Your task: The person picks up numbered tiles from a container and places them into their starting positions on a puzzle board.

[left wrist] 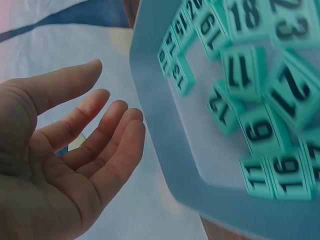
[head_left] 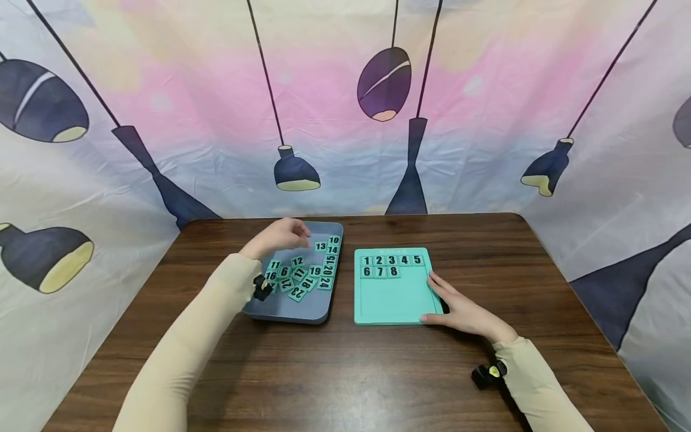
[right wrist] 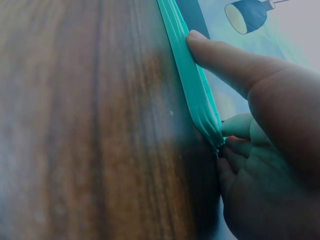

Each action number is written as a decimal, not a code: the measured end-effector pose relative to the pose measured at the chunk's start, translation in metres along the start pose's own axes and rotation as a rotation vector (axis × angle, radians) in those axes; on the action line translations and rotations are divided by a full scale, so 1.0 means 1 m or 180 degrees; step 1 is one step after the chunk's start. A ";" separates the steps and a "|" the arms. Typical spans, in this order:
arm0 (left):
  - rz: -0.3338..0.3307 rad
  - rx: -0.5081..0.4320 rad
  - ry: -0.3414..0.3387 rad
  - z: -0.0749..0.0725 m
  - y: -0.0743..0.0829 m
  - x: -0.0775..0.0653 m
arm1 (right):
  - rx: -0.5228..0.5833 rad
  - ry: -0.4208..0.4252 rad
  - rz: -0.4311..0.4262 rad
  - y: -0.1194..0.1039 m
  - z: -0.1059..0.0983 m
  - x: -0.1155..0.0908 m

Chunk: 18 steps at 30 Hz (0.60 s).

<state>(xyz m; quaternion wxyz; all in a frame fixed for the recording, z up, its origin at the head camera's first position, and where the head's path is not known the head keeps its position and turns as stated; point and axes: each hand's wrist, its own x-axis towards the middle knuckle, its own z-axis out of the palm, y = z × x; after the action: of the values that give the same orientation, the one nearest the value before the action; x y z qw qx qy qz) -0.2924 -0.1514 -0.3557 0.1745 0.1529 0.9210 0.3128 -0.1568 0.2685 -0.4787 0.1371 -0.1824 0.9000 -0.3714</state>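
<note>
My left hand (head_left: 285,234) hovers over the far left part of a blue-grey tray (head_left: 291,310), its fingers loosely bent and holding nothing. Green number tiles lie in that tray, some overlapping, among them 13 (head_left: 321,246), 12 (head_left: 297,261) and 23 (head_left: 297,293). In the left wrist view, a gap shows between the left thumb and fingers (left wrist: 127,150). To the right, a turquoise board (head_left: 391,303) carries tiles 1 to 5 in its top row and 6, 7, 8 below. My right hand (head_left: 466,312) grips its near right corner, thumb on the front edge, fingers along the right side.
Tray and board stand side by side on a brown wooden table (head_left: 302,372), with a narrow gap between them. A patterned cloth (head_left: 345,108) hangs behind the table's far edge. A small black device (head_left: 486,375) sits at the right wrist.
</note>
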 end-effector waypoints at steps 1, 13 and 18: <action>-0.0017 0.0018 0.0011 -0.002 -0.003 -0.002 | -0.0007 0.0003 0.0002 0.000 0.000 0.000; -0.0199 0.0370 -0.0043 -0.008 -0.026 -0.013 | -0.0042 0.0002 0.0020 0.000 0.001 0.000; -0.0241 0.0530 -0.0086 -0.001 -0.035 -0.010 | -0.0044 0.0001 0.0012 -0.001 0.001 0.000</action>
<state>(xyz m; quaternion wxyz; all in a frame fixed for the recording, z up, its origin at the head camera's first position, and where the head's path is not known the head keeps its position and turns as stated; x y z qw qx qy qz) -0.2896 -0.1829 -0.3747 0.1853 0.1361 0.9465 0.2263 -0.1566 0.2670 -0.4782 0.1364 -0.1817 0.9029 -0.3650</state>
